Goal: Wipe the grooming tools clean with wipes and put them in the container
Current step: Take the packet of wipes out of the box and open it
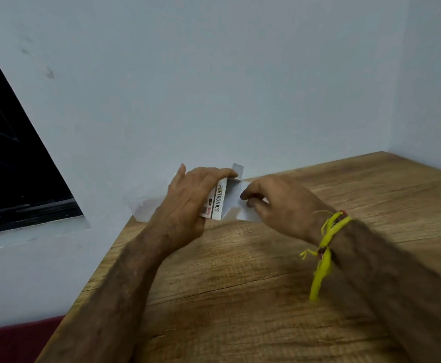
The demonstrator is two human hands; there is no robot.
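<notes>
Left hand (188, 195) fingers (224, 173) are curling over the top of a small white box (220, 199) and gripping it — the box is standing at the far left edge of the wooden surface (253, 284), close against the pale wall (214, 87). Right hand (279, 205) fingers are pinching an opened white flap (243, 205) of the box. A yellow thread band (324, 247) is sitting on the right wrist. Bare wood is stretching right and toward the camera — a dark window (12, 158) is lying left.
</notes>
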